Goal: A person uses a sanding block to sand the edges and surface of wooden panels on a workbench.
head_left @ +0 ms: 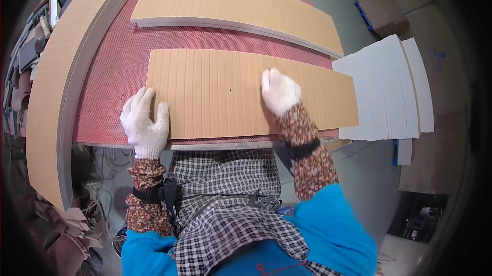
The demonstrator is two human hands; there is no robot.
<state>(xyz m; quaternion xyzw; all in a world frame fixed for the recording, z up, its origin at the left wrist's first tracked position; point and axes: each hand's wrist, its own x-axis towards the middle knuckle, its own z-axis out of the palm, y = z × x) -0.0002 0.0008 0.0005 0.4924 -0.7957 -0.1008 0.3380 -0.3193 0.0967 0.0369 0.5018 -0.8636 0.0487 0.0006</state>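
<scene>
A tan grooved panel (197,104) lies flat on the red mesh-textured tabletop (110,84), its long side toward me. One small dark dot marks its surface near the middle. My left hand (146,122), in a white knit glove, rests at the panel's left edge with fingers stretched and thumb apart. On the right half of the panel, my gloved right hand (281,92) is closed with its fingers curled in. Whatever those fingers hold, if anything, is hidden.
Beyond the panel lies a stack of similar tan panels (236,9). Another tall stack (54,91) runs along the left. White sheets (379,91) stick out at the right end. Cardboard boxes (384,12) stand on the floor at far right; scraps and rolls (31,53) crowd the far left.
</scene>
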